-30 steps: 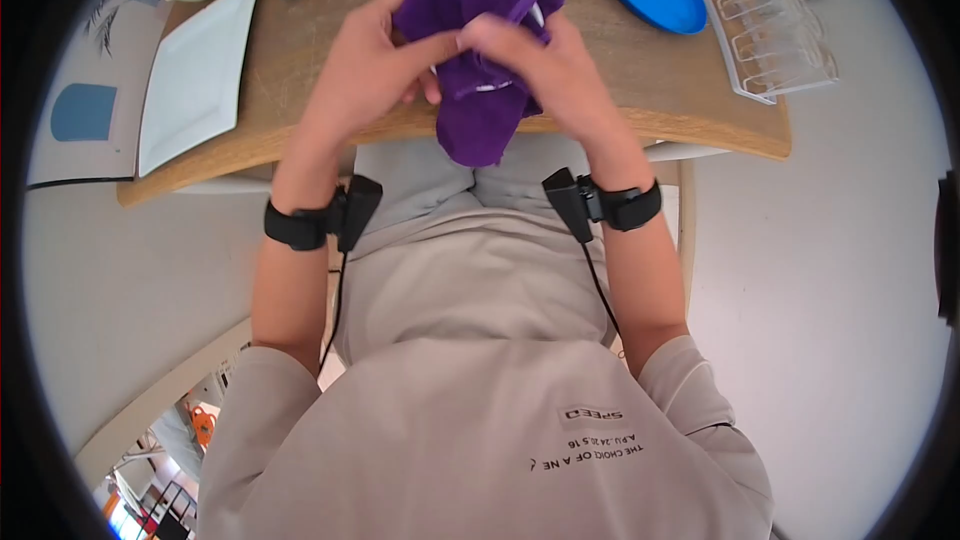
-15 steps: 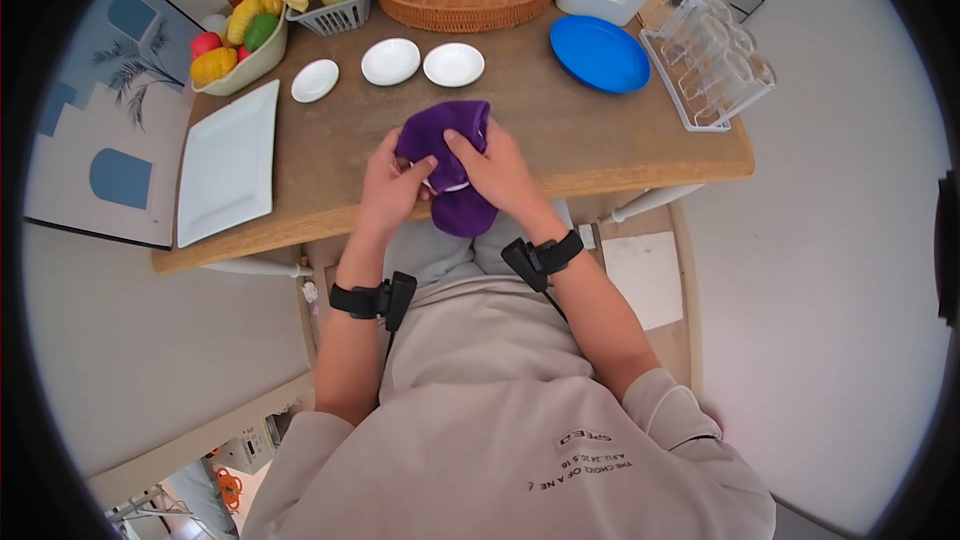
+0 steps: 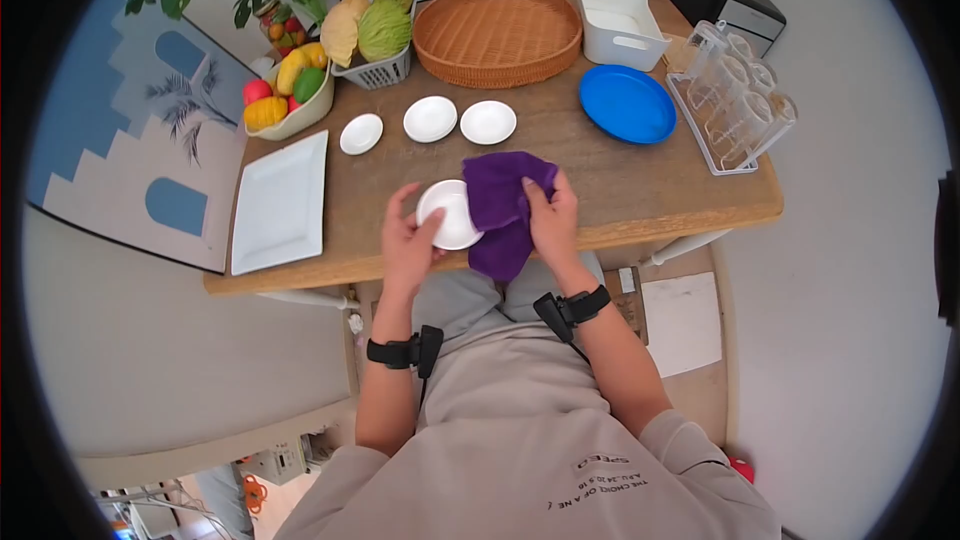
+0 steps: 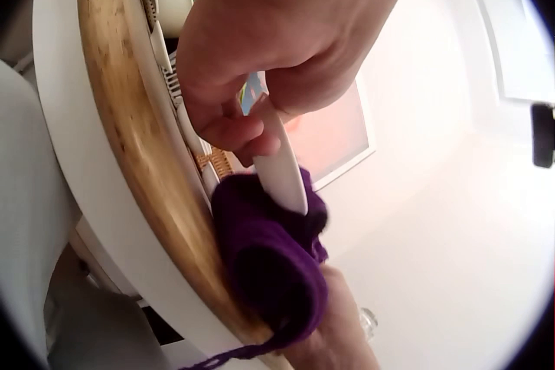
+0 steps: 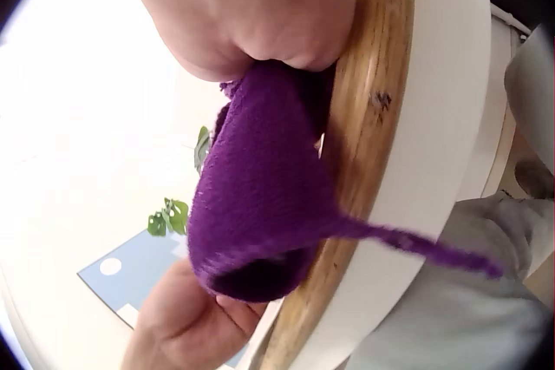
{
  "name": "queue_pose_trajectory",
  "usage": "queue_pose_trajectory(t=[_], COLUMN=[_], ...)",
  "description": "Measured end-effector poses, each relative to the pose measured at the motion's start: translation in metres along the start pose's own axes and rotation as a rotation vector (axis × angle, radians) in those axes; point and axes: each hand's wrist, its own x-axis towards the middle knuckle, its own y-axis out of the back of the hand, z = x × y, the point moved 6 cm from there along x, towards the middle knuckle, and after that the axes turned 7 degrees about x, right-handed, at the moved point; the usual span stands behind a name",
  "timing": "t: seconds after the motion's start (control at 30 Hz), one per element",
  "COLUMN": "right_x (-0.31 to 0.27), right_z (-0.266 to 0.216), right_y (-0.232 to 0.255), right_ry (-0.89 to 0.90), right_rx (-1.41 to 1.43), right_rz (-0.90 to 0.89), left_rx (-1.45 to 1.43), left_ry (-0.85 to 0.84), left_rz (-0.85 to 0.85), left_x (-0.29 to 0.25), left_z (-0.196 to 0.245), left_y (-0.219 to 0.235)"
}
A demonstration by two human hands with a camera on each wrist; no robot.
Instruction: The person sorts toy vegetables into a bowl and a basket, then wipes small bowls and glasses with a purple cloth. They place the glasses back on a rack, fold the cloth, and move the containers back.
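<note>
My left hand [image 3: 408,248] pinches a small round white dish [image 3: 448,212] by its left side, thumb over the face and fingers beneath. A purple cloth [image 3: 497,192] covers the dish's right edge. Gripping that cloth is my right hand [image 3: 555,225], its thumb on top, and a loose end hangs down at the table's front edge. In the left wrist view the dish [image 4: 279,166] appears edge-on, its far part tucked into the folded cloth [image 4: 269,257]. The right wrist view shows the cloth [image 5: 260,170] draped below the right hand, hiding the dish.
Three white dishes [image 3: 430,119] lie in a row beyond my hands. A white rectangular plate [image 3: 280,202] is at left, a blue plate [image 3: 627,104] and a rack of glasses [image 3: 735,105] at right. Behind stand a wicker tray [image 3: 498,35], a white bin [image 3: 618,25] and produce baskets [image 3: 375,70].
The cloth, earlier wrapped over the dish between both hands, has been drawn to the right, baring most of the dish. The hands have moved apart, and the head view has shifted to show more table.
</note>
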Motion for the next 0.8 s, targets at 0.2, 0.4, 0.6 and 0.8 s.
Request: queue_pose_trajectory(t=[0.2, 0.4, 0.6, 0.8], right_x=[0.005, 0.000, 0.000, 0.002], right_z=[0.002, -0.003, -0.003, -0.011], right_y=[0.007, 0.003, 0.004, 0.000], right_ry=[-0.036, -0.018, -0.043, -0.079], right_rx=[0.038, -0.050, -0.124, -0.109], right_rz=[-0.002, -0.044, -0.063, -0.079], left_rx=[0.043, 0.142, 0.214, 0.382], left_ry=[-0.088, -0.041, -0.028, -0.007], left_rz=[0.131, 0.144, 0.082, 0.104], left_x=[0.066, 0.142, 0.178, 0.185], left_z=[0.020, 0.028, 0.019, 0.021], left_y=[0.054, 0.048, 0.034, 0.027])
